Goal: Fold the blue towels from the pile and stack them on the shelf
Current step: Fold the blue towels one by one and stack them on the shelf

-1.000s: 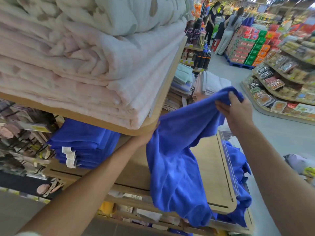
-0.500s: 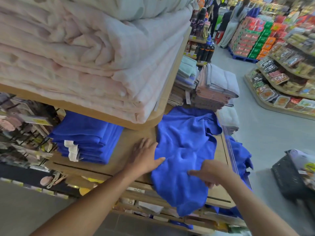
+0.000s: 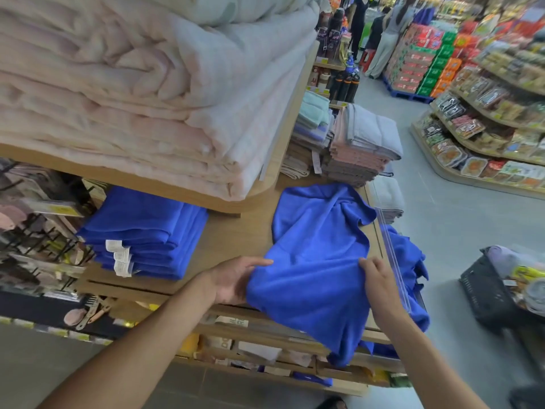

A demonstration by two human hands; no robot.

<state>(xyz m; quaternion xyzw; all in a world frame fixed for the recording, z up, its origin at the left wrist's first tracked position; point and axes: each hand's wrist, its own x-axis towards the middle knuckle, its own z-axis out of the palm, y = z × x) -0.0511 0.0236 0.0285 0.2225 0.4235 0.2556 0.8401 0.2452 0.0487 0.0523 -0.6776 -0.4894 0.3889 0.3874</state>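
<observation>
Wooden shelf [image 3: 236, 231] carries the loose blue towel [image 3: 309, 261] right of the folded blue stack [image 3: 147, 231], left hand [image 3: 233, 278] flat-fingered against its edge, right hand [image 3: 376, 278] pinching a fold; soft, light and limp, probably best held by corners.

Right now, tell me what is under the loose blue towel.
The blue towel lies on the wooden shelf, its near end hanging over the front edge. Bare wood shows around it; whether anything else lies beneath is hidden by the cloth.

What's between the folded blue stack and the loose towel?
Head view: bare wooden shelf between folded stack and loose towel; the left hand sits at the near edge.
</observation>
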